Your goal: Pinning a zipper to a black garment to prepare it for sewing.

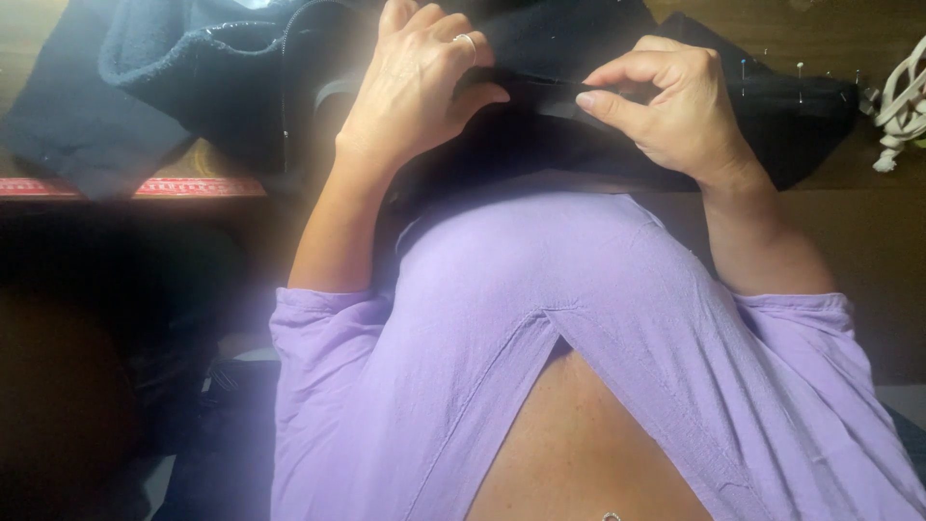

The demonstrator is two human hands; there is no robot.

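surface: brown wooden tabletop (pixel 873 227), bare at right and along the top edge; dim room, lower left of the frame too dark to tell
fabric count: one black woven fabric piece with a folded edge (pixel 540 92) at top centre; one dark navy fleece garment (pixel 183 58) bunched at upper left, touching the black piece
tape: one red measuring tape (pixel 193 186) flat on the table at left, under the fleece edge
pins: at least two white-headed pins (pixel 801 68) stuck in the black fabric at upper right; exact count cannot be told
cord: one white knotted cord (pixel 902 106) at right edge, just beside the fabric's corner
hands count: two, both the person's own
left hand (pixel 415 87): upper centre-left, fingers curled over the folded edge, thumb pressing the fold from below; one silver ring (pixel 467 41) on a finger
right hand (pixel 675 101): upper centre-right, thumb and forefinger nearly closed, pinching the same folded edge; other fingers curled
fabric vs hands: fold runs between the two hands, touching both; the rest spreads below and right of the right hand
foreground: lilac long-sleeved top (pixel 540 318) fills the lower frame, sleeves pushed up the forearms
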